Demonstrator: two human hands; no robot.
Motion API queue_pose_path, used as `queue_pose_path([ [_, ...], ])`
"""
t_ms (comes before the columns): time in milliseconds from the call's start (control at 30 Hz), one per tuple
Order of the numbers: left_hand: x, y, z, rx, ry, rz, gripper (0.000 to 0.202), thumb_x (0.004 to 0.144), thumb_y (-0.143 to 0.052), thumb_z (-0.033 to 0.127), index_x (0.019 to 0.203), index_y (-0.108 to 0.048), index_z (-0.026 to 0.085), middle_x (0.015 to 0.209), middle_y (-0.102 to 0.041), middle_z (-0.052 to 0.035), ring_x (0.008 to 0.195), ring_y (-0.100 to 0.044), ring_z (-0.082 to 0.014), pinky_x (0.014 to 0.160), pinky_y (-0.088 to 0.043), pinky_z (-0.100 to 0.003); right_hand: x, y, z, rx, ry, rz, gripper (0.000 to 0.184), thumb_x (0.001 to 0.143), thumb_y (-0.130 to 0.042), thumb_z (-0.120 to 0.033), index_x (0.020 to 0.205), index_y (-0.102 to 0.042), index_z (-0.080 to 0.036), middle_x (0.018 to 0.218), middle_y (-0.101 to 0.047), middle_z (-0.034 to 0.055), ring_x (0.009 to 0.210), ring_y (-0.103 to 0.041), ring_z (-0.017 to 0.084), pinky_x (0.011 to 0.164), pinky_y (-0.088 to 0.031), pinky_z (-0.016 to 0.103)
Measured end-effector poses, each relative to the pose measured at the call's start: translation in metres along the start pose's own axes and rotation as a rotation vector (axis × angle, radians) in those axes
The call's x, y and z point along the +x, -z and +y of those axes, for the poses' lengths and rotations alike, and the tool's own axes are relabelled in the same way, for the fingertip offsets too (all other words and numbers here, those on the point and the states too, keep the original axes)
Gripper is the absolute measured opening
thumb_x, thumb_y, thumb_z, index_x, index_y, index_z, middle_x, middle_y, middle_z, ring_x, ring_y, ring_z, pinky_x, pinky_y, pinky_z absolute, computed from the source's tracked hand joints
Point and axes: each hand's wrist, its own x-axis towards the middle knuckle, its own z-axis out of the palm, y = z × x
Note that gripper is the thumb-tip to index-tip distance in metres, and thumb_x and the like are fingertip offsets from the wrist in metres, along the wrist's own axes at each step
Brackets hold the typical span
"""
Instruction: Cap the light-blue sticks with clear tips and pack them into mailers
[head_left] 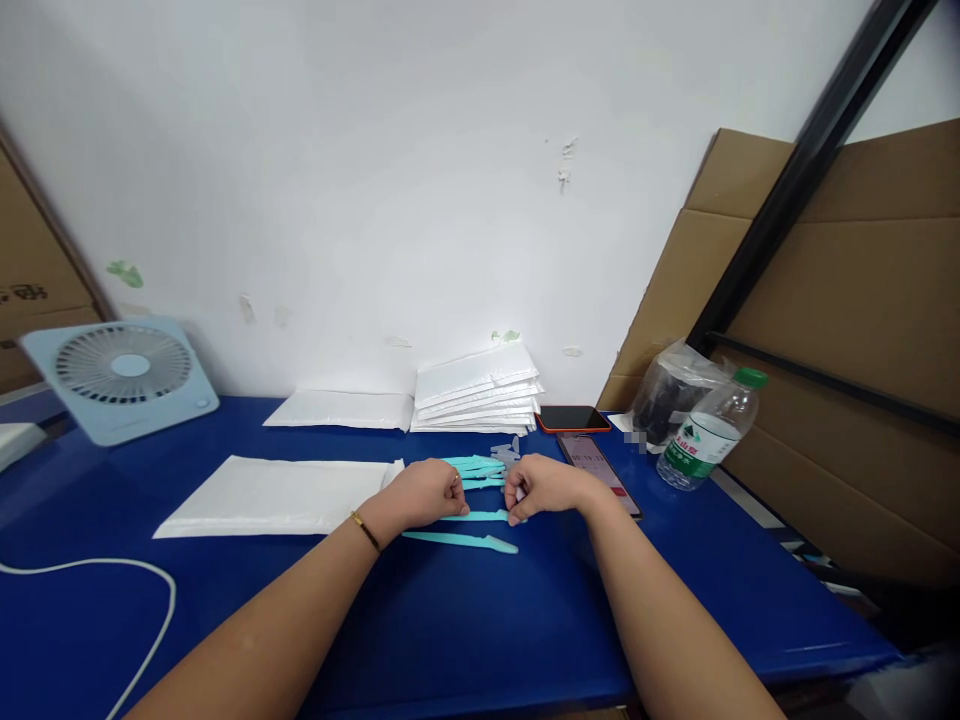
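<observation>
Fan (120,375) and white mailer (270,495) lie leftward on the blue table (465,640). Left hand (424,495) and right hand (544,487), both curled, pinch one teal stick (480,516) between them. Phone (600,465) and bottle (709,430) sit rightward.

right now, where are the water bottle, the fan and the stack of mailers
water bottle (703,441), head view, on its label
fan (124,365), head view, on its grille
stack of mailers (472,375), head view, top envelope

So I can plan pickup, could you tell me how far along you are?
Looks done: one teal stick lies apart in front. In hand: left hand and right hand pinch a second stick. To do: the teal pile behind, plus flat mailer and mailer stack.
</observation>
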Motion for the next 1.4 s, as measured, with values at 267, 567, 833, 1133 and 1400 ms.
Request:
queue_pose_path([
  [267,0.002,0.001,-0.005,0.053,0.003,0.033,0.016,0.067,-0.059,0.036,0.071,-0.067,0.023,0.074,-0.066,-0.0006,0.064,-0.057,-0.0137,0.051,-0.032,-0.022,0.003,0.0,0.009,-0.056,-0.003,0.113,0.02,0.066,-0.065,-0.033,0.075,-0.066,-0.016,0.07,-0.063,0.0004,0.06,-0.051,0.011,0.051,-0.035,0.019],
  [567,-0.007,0.013,-0.008,0.026,-0.026,0.069,0.033,0.059,-0.064,0.05,0.079,-0.066,0.024,0.08,-0.064,0.0003,0.067,-0.056,-0.0143,0.05,-0.033,-0.022,-0.004,0.01,0.018,-0.042,-0.138,0.318,0.027,0.062,-0.068,-0.037,0.078,-0.068,-0.016,0.072,-0.064,0.0018,0.062,-0.054,0.012,0.052,-0.035,0.02],
  [833,-0.012,0.003,0.011,-0.04,-0.006,-0.109,0.013,0.061,-0.065,0.035,0.064,-0.068,0.023,0.062,-0.064,0.0011,0.056,-0.055,-0.0128,0.046,-0.032,-0.022,0.002,-0.01,-0.014,-0.073,-0.043,-0.018,0.03,0.057,-0.07,-0.043,0.073,-0.07,-0.017,0.059,-0.059,-0.0014,0.051,-0.05,0.009,0.045,-0.032,0.019],
  [1133,-0.009,0.004,-0.001,0.005,-0.05,0.057,0.052,0.062,-0.061,0.056,0.102,-0.061,0.023,0.105,-0.061,-0.0062,0.094,-0.056,-0.0221,0.072,-0.044,-0.027,-0.012,0.01,0.018,-0.005,-0.179,0.085,0.022,0.057,-0.07,-0.036,0.069,-0.069,-0.017,0.065,-0.065,0.0001,0.059,-0.055,0.013,0.05,-0.037,0.02],
  [1400,-0.008,-0.021,0.004,0.124,-0.047,0.054,0.086,0.072,-0.037,0.07,0.137,-0.027,0.015,0.144,-0.022,-0.0164,0.133,-0.018,-0.0309,0.104,-0.021,-0.043,0.01,0.002,0.015,-0.173,-0.074,0.627,0.019,0.077,-0.051,-0.021,0.085,-0.068,-0.018,0.09,-0.065,0.0056,0.079,-0.057,0.016,0.071,-0.04,0.023],
])
